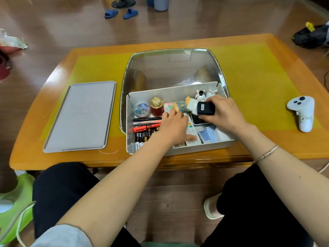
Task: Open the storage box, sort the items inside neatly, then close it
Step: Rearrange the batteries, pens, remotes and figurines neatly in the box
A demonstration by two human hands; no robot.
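The white storage box (pixel 204 147) stands on the table with its clear lid (pixel 170 68) swung up behind it. My right hand (pixel 225 113) grips a small black device (pixel 205 108) above the box's right half. My left hand (pixel 175 127) reaches into the middle of the box, fingers spread over a white remote (pixel 191 134), beside a lying toy figurine (pixel 185 105). Inside I also see batteries (pixel 142 138), pens (pixel 146 122), a red bottle with a gold cap (pixel 157 106), a round tub of clips (pixel 141 109), two small bunny figures (pixel 205 94) and a blue card pack (pixel 207 136).
A grey flat tray (pixel 81 115) lies left of the box on the orange table (pixel 267 145). A white game controller (pixel 301 112) rests at the table's right. Blue slippers (pixel 121 13) and a black bag (pixel 311 36) are on the floor beyond.
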